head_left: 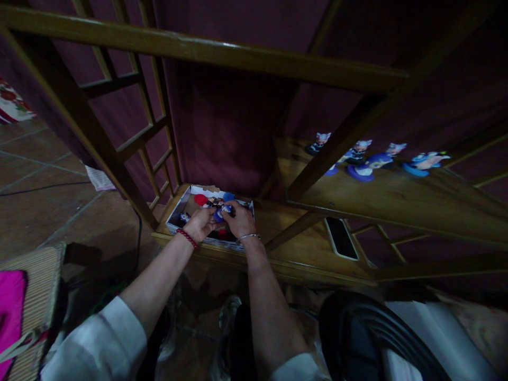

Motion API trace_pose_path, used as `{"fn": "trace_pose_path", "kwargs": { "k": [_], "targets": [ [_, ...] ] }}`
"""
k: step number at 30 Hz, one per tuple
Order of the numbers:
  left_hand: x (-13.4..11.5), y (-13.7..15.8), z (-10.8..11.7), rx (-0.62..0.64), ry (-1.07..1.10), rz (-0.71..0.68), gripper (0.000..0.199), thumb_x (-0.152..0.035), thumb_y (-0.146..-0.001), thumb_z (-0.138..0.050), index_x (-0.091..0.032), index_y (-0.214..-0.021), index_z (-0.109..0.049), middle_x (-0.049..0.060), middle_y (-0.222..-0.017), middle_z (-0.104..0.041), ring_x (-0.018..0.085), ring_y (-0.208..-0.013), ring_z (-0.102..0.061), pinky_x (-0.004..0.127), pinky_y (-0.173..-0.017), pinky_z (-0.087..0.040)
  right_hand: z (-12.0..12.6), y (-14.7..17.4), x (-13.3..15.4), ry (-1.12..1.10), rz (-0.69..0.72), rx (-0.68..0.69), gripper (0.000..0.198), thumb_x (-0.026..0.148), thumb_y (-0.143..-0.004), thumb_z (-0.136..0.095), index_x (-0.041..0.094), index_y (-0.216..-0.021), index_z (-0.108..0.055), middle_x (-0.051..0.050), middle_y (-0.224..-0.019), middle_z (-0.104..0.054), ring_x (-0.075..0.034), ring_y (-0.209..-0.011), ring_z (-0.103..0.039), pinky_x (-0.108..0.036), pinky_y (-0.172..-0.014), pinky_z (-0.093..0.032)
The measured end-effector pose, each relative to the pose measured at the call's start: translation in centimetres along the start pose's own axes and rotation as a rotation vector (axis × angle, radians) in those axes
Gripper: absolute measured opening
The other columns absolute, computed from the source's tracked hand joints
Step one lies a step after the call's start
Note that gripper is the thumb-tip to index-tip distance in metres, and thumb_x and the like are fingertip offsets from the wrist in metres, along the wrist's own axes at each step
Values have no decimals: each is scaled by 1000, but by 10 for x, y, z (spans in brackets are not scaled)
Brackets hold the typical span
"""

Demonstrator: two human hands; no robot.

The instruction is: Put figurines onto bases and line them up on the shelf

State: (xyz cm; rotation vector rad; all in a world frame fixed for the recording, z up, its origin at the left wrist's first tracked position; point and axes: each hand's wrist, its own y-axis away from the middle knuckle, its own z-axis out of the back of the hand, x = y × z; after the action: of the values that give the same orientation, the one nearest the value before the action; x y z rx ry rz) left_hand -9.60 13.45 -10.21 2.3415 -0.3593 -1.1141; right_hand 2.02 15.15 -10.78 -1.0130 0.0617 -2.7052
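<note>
Both of my hands are over a shallow open box (178, 210) on the low wooden shelf. Between them is a small figurine (222, 212) with a blue-purple round base. My right hand (241, 219) has its fingers and thumb closed on this figurine. My left hand (201, 224) is curled against its left side, and its fingertips are partly hidden. Inside the box lie more figurines, among them a small one (184, 217) at the left, with a red round base (200, 199) and a blue round base (228, 196) at the back.
Several figurines (372, 165) stand on the higher wooden shelf (381, 196) at right. A phone (341, 238) lies on the lower shelf. Wooden bars (206, 53) of the rack cross above my hands. A woven seat (43, 275) holds a pink item (11, 307) at left.
</note>
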Motion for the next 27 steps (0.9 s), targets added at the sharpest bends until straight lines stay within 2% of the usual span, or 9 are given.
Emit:
{"fn": "trace_pose_path", "kwargs": {
  "k": [13, 27],
  "targets": [
    [4, 3, -3, -28, 34, -53, 14, -4, -76, -40, -12, -69, -49, 2, -54, -57, 12, -55, -57, 29, -63, -50, -4, 1, 4, 80, -48, -44, 23, 33, -73, -51, 24, -93, -55, -2, -80, -63, -15, -72, -58, -25, -66, -42],
    [9, 0, -5, -26, 65, -80, 13, -4, -76, -40, -11, -70, -49, 1, -52, -55, 8, -44, -52, 25, -56, -50, 0, 2, 8, 162, -115, -21, 25, 36, -75, -48, 22, -94, -55, -3, -85, -64, -16, -79, -59, -26, -69, -41]
  ]
}}
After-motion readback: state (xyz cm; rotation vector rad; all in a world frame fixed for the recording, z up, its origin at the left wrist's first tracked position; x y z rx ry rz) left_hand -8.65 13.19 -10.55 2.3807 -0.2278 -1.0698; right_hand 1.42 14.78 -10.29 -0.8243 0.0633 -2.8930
